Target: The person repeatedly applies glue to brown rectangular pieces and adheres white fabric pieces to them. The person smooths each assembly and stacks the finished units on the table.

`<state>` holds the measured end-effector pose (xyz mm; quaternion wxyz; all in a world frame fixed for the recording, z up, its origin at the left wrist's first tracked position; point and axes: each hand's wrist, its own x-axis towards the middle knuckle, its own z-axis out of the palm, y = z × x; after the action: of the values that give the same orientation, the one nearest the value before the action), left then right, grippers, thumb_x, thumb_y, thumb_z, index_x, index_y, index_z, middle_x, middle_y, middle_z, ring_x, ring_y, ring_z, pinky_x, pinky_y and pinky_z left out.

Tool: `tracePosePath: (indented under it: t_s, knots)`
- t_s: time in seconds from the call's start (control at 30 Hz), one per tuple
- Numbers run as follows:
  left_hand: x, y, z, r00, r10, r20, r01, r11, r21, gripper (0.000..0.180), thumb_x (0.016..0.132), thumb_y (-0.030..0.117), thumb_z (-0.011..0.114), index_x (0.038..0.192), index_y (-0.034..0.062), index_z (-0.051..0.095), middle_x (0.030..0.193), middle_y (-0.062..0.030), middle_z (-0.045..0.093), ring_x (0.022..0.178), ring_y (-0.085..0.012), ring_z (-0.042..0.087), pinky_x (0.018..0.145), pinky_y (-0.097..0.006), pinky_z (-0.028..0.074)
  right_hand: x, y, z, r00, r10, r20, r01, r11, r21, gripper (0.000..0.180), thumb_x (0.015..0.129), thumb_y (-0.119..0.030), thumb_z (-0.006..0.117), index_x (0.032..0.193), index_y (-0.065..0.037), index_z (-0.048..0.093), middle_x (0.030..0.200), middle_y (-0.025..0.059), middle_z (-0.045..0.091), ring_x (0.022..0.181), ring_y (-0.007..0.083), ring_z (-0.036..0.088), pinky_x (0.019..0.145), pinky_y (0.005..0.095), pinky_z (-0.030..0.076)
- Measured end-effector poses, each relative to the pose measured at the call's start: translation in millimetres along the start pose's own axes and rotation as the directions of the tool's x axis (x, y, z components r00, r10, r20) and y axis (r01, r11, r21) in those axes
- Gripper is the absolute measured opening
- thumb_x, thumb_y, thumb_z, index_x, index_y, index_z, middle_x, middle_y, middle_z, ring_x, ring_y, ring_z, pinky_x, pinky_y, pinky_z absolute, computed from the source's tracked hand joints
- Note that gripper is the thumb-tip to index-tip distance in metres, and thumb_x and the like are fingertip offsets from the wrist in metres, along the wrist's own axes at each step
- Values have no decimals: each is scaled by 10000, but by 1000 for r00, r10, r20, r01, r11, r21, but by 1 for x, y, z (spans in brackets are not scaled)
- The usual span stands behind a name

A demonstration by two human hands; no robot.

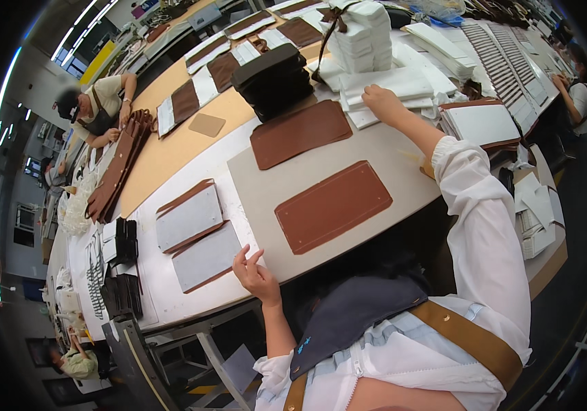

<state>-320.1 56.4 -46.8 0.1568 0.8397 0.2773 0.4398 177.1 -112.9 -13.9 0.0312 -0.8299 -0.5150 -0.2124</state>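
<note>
Two brown leather panels lie on a grey work mat before me: a near panel with stitch holes along its edge and a far panel. My left hand rests at the mat's near edge with fingers loosely spread, holding nothing. My right hand reaches far across and presses on a low stack of white sheets, fingers curled on its edge. Whether it grips a sheet I cannot tell.
Two grey-lined panels lie left of the mat. Black stacked pieces and tall white stacks stand behind. A white-faced stack sits at the right. A person in a cap works at the far left.
</note>
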Motion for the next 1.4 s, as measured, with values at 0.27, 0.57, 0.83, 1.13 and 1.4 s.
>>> tracePosePath:
  t_s: [0.27, 0.57, 0.83, 1.13, 1.4]
  knots:
    - [-4, 0, -4, 1000, 5, 7, -5, 1000, -4, 414, 710, -185, 456, 915, 44, 732, 1169, -129, 640, 1133, -328, 576, 895, -400, 476, -4, -6, -10, 975, 27, -219, 8, 988, 157, 78, 769, -2, 646, 779, -43, 580, 885, 89, 593, 927, 266, 612, 732, 367, 556]
    - [-1, 4, -5, 1000, -10, 3, 10, 1000, -5, 408, 713, -182, 456, 913, 42, 731, 1172, -128, 642, 1129, -327, 575, 883, -398, 470, 5, 44, 11, 847, 435, 305, -454, 297, 840, 160, 899, -167, 679, 823, -27, 661, 786, 50, 675, 697, 158, 618, 631, 319, 481]
    - [2, -1, -7, 997, -82, -9, 80, 993, -90, 333, 860, -140, 425, 1039, -12, 675, 1211, -156, 621, 1153, -295, 583, 969, -378, 464, -12, 140, -48, -125, 992, -6, 9, 7, 1000, 198, 918, -164, 578, 908, 22, 645, 908, 98, 689, 767, 163, 625, 685, 303, 503]
    - [107, 130, 14, 842, 35, 538, 443, 522, -729, 399, 1057, 157, 457, 1418, -11, 481, 1414, -156, 553, 1338, -235, 509, 1080, -378, 434, -23, -44, -216, 684, 532, -499, 138, 577, 805, 147, 969, -45, 618, 1112, -13, 605, 1026, 68, 707, 884, 128, 694, 809, 270, 538]
    - [140, 168, 13, 530, 121, 839, 837, 80, -541, 522, 1030, 390, 513, 1356, -17, 500, 1288, -152, 604, 1203, -220, 598, 1038, -370, 471, -78, -196, -192, 800, -129, -587, 424, 813, 399, 386, 760, -53, 686, 1143, -44, 646, 1027, 78, 691, 915, 244, 670, 735, 357, 551]
